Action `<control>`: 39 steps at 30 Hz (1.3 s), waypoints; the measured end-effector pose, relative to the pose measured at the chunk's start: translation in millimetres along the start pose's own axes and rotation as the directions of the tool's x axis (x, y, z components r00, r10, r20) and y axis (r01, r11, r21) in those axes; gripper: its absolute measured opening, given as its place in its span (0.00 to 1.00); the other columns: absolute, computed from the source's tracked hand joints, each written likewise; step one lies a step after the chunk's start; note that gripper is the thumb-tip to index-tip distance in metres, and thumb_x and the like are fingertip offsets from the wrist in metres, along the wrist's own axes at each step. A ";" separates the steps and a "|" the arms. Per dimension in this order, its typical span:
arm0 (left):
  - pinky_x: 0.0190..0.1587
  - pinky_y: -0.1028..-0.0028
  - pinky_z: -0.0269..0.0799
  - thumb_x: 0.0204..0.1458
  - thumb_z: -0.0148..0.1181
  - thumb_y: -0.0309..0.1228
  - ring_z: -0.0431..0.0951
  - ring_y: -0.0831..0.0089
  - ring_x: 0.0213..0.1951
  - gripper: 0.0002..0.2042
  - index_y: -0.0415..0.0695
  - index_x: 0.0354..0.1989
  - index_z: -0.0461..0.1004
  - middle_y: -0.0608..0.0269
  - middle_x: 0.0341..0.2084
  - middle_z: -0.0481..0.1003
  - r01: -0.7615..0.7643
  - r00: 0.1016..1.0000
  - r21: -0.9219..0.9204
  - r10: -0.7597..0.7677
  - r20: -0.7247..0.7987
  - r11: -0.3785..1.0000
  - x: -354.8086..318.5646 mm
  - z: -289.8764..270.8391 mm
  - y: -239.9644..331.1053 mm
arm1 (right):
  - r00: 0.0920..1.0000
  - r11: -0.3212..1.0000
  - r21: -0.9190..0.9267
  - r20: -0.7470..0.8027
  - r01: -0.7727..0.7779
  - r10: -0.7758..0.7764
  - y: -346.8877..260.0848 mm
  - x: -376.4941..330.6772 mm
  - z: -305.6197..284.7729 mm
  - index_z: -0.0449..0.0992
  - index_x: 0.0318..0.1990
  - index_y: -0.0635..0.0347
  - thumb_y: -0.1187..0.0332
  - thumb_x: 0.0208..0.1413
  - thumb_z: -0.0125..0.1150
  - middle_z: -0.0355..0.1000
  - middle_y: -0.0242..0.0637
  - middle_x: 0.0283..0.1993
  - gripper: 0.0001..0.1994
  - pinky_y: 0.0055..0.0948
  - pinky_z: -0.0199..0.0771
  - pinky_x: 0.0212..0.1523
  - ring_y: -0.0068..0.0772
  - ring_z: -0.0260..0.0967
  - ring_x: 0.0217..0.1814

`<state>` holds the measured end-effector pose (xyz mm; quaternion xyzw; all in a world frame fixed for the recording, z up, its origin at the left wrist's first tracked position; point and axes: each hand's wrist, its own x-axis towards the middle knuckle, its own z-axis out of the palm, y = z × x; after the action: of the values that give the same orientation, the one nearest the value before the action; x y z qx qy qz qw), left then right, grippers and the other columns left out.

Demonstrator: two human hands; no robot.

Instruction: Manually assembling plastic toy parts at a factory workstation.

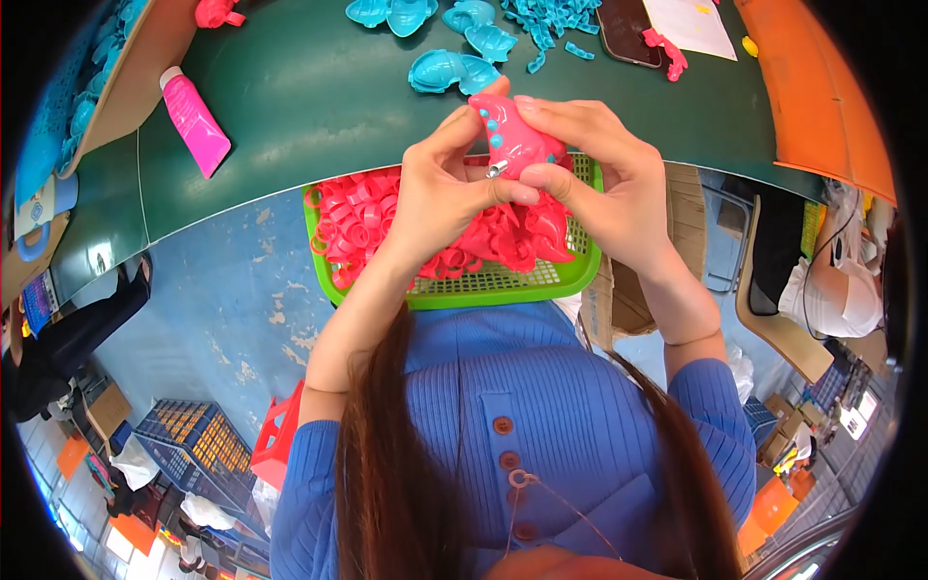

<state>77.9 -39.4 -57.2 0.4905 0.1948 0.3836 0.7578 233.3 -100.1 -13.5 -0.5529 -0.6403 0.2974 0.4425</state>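
- Long, dark green counter [319, 106]: its near edge passes behind the hands in view
- Bright green plastic mesh basket [483, 299] of pink plastic parts [367, 217]: working above it should catch drops
- Left hand [435, 184] and right hand [614, 174], grasping one piece together: a light, even pinch seems best
- Glossy pink, pointed plastic piece [522, 135] with blue dots [496, 141]: between both hands' fingertips
- Small silver metal cylinder [497, 169], just above the left thumb: better kept unobstructed
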 end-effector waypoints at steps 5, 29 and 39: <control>0.43 0.73 0.72 0.42 0.63 0.21 0.71 0.74 0.43 0.24 0.33 0.49 0.64 0.59 0.45 0.68 0.118 0.992 -0.119 -0.124 -0.039 0.986 0.0 -2.0 0.9 | 0.982 0.935 -0.302 0.061 0.187 -0.177 -3.4 4.8 5.8 0.64 0.54 0.63 0.70 0.42 0.62 0.64 0.40 0.54 0.28 0.33 0.61 0.51 0.40 0.62 0.49; 0.48 0.71 0.69 0.33 0.70 0.26 0.69 0.66 0.49 0.28 0.35 0.46 0.65 0.51 0.46 0.67 -0.278 0.959 0.057 0.281 -0.037 0.959 -4.1 -1.8 11.1 | 0.958 0.946 0.196 -0.181 0.258 -0.224 9.9 -12.7 10.8 0.67 0.46 0.68 0.79 0.38 0.66 0.66 0.49 0.47 0.24 0.36 0.67 0.50 0.45 0.66 0.51; 0.48 0.70 0.69 0.30 0.72 0.26 0.70 0.64 0.48 0.27 0.36 0.43 0.67 0.54 0.42 0.68 -0.273 0.953 0.203 0.293 -0.073 0.940 -7.8 7.0 19.0 | 0.946 0.929 0.270 -0.268 0.254 -0.181 3.0 -9.5 13.5 0.68 0.41 0.72 0.76 0.45 0.60 0.67 0.49 0.44 0.15 0.33 0.67 0.46 0.42 0.67 0.47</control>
<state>70.3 -45.3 -37.7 0.5634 0.1966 0.4929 0.6333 222.5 -107.2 -24.3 -0.4358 -0.5875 0.2718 0.6254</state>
